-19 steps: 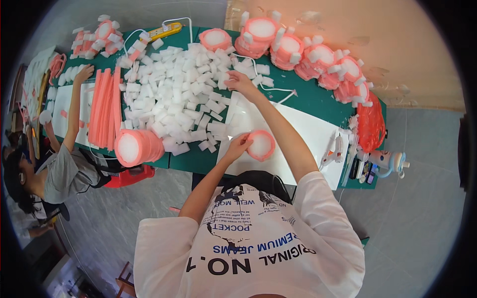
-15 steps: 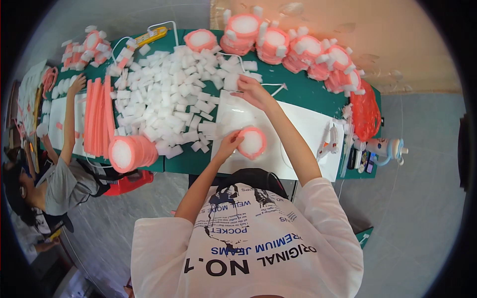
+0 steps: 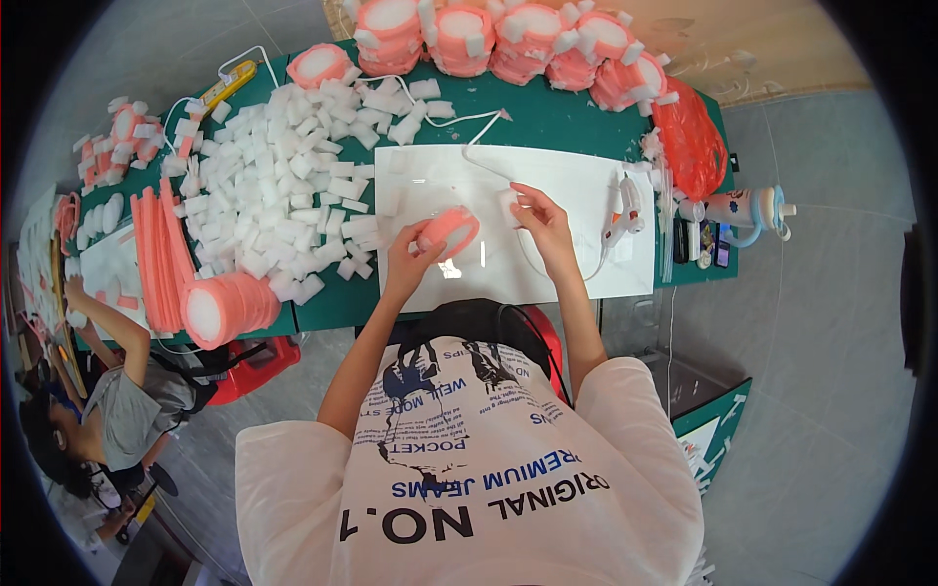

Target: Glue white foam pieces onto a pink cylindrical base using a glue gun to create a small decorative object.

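My left hand (image 3: 414, 256) grips a round disc (image 3: 451, 234) with a white middle and a pink rim, lifted and tilted above the white board (image 3: 586, 176). My right hand (image 3: 543, 223) is a short way to the right of it, pinching a small white foam block (image 3: 508, 208) between thumb and fingers. The block and the disc are apart. Right of my right hand lies a white glue gun (image 3: 623, 217) on the board, its cord running across the surface.
A heap of white foam blocks (image 3: 264, 176) covers the table left of the board. Stacks of pink-rimmed discs (image 3: 461, 44) line the far edge. Pink strips (image 3: 156, 254), a red bag (image 3: 692, 137) and a bottle (image 3: 733, 208) stand around. Another person (image 3: 127, 391) works at the left.
My right hand has come back from the foam heap with a block. My left hand has raised and tilted the disc, which was lying flat. The view has shifted.
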